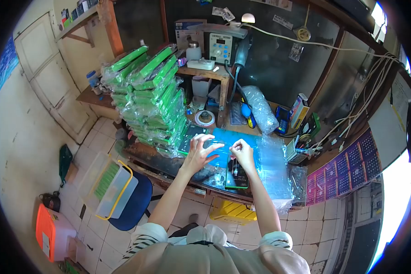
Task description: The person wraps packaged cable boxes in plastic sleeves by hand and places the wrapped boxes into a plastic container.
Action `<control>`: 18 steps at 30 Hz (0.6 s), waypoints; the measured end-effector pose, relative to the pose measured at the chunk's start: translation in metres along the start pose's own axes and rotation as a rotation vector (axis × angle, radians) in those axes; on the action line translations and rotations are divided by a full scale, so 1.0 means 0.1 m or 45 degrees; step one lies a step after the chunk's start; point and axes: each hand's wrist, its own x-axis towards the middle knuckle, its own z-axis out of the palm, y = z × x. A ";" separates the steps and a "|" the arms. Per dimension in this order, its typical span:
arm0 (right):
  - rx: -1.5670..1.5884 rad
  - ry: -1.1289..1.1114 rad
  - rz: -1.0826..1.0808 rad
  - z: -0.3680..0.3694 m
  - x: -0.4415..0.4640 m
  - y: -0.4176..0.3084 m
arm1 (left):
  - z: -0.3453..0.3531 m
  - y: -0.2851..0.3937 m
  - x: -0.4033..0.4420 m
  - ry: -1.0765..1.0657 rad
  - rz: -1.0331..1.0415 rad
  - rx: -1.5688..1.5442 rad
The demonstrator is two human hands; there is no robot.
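Note:
My left hand [197, 153] is over the front of the workbench with its fingers spread and curved, and I see nothing in it. Close by on the right, the fingertips of my right hand [243, 153] are pinched together; whatever they hold is too small to make out. Beneath the right hand lies a flat black box [236, 177] with a green lower edge, partly covered by the hand. A blue mat [226, 137] spreads under and behind both hands. Another black box in clear wrap [194, 136] rests just left of the left hand.
A tall stack of green plastic-wrapped boxes [148, 107] rises at the left. Clear plastic sleeves [275, 169] cover the bench's right end, with a bubble-wrap roll [259, 109] behind. A tape roll [204, 118] sits near a soldering station [220, 48]. A clear bin [118, 187] stands on a blue chair [134, 212].

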 end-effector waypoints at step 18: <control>-0.749 0.088 0.237 -0.36 -0.54 0.90 | 0.82 -0.12 -0.23 0.275 -0.864 -0.547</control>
